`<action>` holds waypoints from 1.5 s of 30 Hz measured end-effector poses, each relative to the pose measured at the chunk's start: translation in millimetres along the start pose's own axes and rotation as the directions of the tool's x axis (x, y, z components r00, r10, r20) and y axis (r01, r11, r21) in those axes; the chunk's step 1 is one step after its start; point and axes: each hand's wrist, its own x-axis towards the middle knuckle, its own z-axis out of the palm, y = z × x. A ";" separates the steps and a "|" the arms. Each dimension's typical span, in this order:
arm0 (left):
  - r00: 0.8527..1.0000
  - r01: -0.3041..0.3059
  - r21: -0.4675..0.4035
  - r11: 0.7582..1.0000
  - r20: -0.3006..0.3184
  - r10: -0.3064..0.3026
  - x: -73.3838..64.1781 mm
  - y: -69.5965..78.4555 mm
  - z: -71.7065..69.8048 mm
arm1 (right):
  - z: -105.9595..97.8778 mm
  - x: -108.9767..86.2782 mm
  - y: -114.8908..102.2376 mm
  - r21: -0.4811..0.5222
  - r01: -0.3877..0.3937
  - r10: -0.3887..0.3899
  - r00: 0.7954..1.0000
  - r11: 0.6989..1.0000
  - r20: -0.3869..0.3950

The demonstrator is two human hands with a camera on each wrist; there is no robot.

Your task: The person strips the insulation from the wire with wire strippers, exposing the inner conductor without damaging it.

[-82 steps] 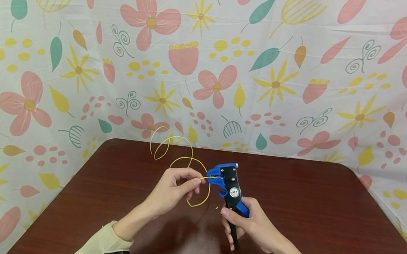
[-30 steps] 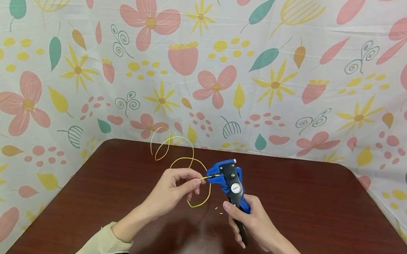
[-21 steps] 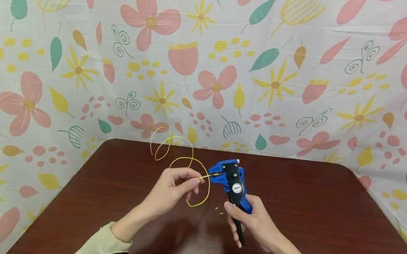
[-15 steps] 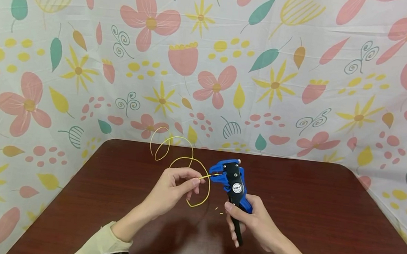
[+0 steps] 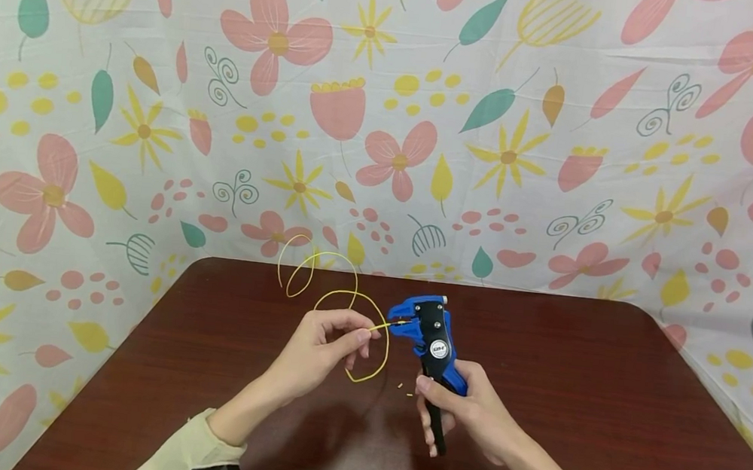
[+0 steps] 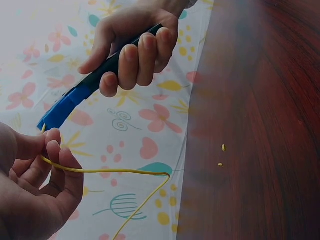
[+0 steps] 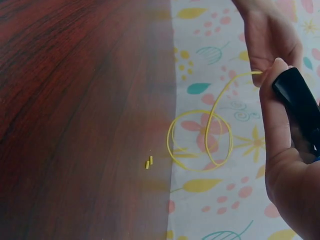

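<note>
My left hand (image 5: 318,347) pinches a thin yellow wire (image 5: 377,329) between thumb and fingertips. The wire's short end runs into the gap between the blue jaws of a wire stripper (image 5: 431,331). My right hand (image 5: 469,407) grips the stripper's black and blue handles, with the head tilted up toward the left hand. In the left wrist view, the wire (image 6: 120,171) trails away from the left hand (image 6: 40,185), and the right hand's fingers (image 6: 127,65) wrap the handle. Only the black handle (image 7: 297,97) shows clearly in the right wrist view.
Loose loops of the wire (image 7: 231,135) rise and curl beyond the hands. Two tiny yellow insulation scraps (image 7: 149,162) lie on the dark wooden table (image 5: 560,374). A flower-print cloth (image 5: 388,115) hangs behind the table's far edge.
Over the last second the stripper has moved slightly right and its lower handle has swung a little left. Its jaws stand wider apart than at the start. The left hand has stayed nearly still.
</note>
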 end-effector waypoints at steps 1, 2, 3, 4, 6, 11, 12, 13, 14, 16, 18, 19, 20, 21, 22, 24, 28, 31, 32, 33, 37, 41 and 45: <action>1.000 0.001 0.000 1.000 -0.001 -0.001 0.0 -0.2 -0.1 | -0.2 -0.2 0.1 0.003 0.000 0.000 1.000 1.000 0.003; 1.000 0.002 0.000 1.000 -0.001 -0.002 0.0 -0.5 -0.2 | -0.4 -0.4 0.2 0.007 0.001 -0.001 1.000 1.000 0.006; 1.000 0.002 0.001 1.000 0.000 -0.002 0.0 -0.7 -0.3 | -0.5 -0.5 0.3 0.011 0.002 -0.002 1.000 1.000 0.011; 1.000 0.002 0.000 1.000 0.000 -0.002 0.0 -1.1 -0.5 | -0.7 -0.7 0.3 0.015 -0.003 0.002 1.000 1.000 0.012; 1.000 0.001 0.002 1.000 0.000 -0.001 0.1 -2.0 -0.8 | -1.2 -1.0 0.5 0.025 -0.006 0.006 1.000 1.000 0.021; 1.000 -0.007 0.012 1.000 -0.003 0.007 -0.1 -4.3 -2.2 | -2.1 -1.7 1.2 0.055 -0.014 0.011 0.999 0.998 0.053; 1.000 -0.009 0.014 1.000 -0.003 0.009 -0.2 -4.6 -2.5 | -2.4 -1.8 1.4 0.061 -0.012 0.008 0.998 0.998 0.060; 1.000 -0.010 0.015 1.000 -0.003 0.010 -0.2 -4.8 -2.8 | -2.7 -1.8 1.5 0.064 -0.004 -0.001 0.998 0.998 0.068; 1.000 -0.010 0.015 1.000 -0.002 0.010 -0.3 -5.0 -3.0 | -3.1 -1.8 1.9 0.065 0.004 -0.009 0.997 0.998 0.075; 1.000 -0.010 0.012 1.000 0.002 0.010 -0.3 -5.3 -3.3 | -3.7 -1.8 2.4 0.069 0.014 -0.019 0.996 0.998 0.085; 1.000 -0.009 0.010 1.000 0.005 0.009 -0.5 -5.5 -3.7 | -4.2 -1.9 2.7 0.068 0.011 -0.017 0.996 0.998 0.089; 1.000 -0.008 0.009 1.000 0.005 0.008 -0.6 -5.7 -3.8 | -4.4 -2.0 2.8 0.067 0.008 -0.014 0.996 0.998 0.091; 1.000 -0.006 0.009 1.000 0.005 0.006 -0.7 -5.9 -4.0 | -4.7 -2.1 2.9 0.064 0.005 -0.011 0.996 0.998 0.093; 1.000 -0.004 0.008 1.000 0.005 0.004 -0.8 -6.1 -4.3 | -4.9 -2.2 2.9 0.061 0.003 -0.008 0.995 0.998 0.095; 1.000 -0.003 0.009 1.000 0.005 0.002 -1.0 -6.3 -4.5 | -5.0 -2.2 2.8 0.056 0.002 -0.007 0.995 0.998 0.096; 1.000 0.000 0.011 1.000 0.004 0.000 -1.3 -6.7 -5.0 | -5.2 -2.3 2.7 0.044 0.000 -0.004 0.996 0.999 0.094; 1.000 0.002 0.016 1.000 0.004 -0.002 -1.6 -7.1 -5.8 | -5.1 -2.3 2.7 0.018 -0.004 0.002 0.997 1.000 0.082; 1.000 0.002 0.021 1.000 0.006 -0.002 -2.0 -7.1 -6.2 | -5.0 -2.6 2.8 0.006 -0.008 0.007 0.997 1.000 0.074; 1.000 0.002 0.022 1.000 0.006 -0.002 -2.1 -7.0 -6.2 | -4.8 -2.7 2.8 0.003 -0.009 0.008 0.997 1.000 0.071; 1.000 0.002 0.024 1.000 0.006 -0.002 -2.2 -6.9 -6.2 | -4.6 -2.7 2.9 0.002 -0.008 0.008 0.998 1.000 0.069; 1.000 0.003 0.027 1.000 0.003 -0.004 -2.5 -6.2 -6.3 | -3.0 -2.6 2.8 0.002 -0.011 0.010 0.998 1.000 0.057; 1.000 0.015 0.036 0.999 -0.005 -0.015 -2.6 -5.0 -5.9 | -2.0 -2.8 2.5 -0.003 -0.011 0.011 0.999 1.000 0.039; 0.999 0.028 0.043 0.999 -0.018 -0.027 -2.7 -4.5 -5.2 | -1.8 -3.5 1.9 -0.009 -0.019 0.019 1.000 1.000 0.022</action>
